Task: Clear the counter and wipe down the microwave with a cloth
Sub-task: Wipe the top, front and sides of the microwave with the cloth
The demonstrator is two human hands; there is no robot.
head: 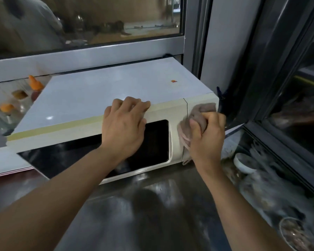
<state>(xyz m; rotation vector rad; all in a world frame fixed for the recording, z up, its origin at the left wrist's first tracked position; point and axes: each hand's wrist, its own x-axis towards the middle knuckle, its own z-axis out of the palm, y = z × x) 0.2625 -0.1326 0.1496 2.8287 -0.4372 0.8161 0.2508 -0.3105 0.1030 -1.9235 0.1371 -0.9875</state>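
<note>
Gripping cloth against microwave, right hand.

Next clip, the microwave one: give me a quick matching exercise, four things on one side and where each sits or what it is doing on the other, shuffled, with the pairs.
Column one:
1. left hand
2. right hand
3. cloth
4. white bowl

Column two:
A. bunched against the microwave's front right panel
B. resting over the top front edge of the microwave, above the dark door
C. right of the microwave, low down, among blurred dishes
D. gripping the cloth

Pairs: 1-B, 2-D, 3-A, 4-C
</note>
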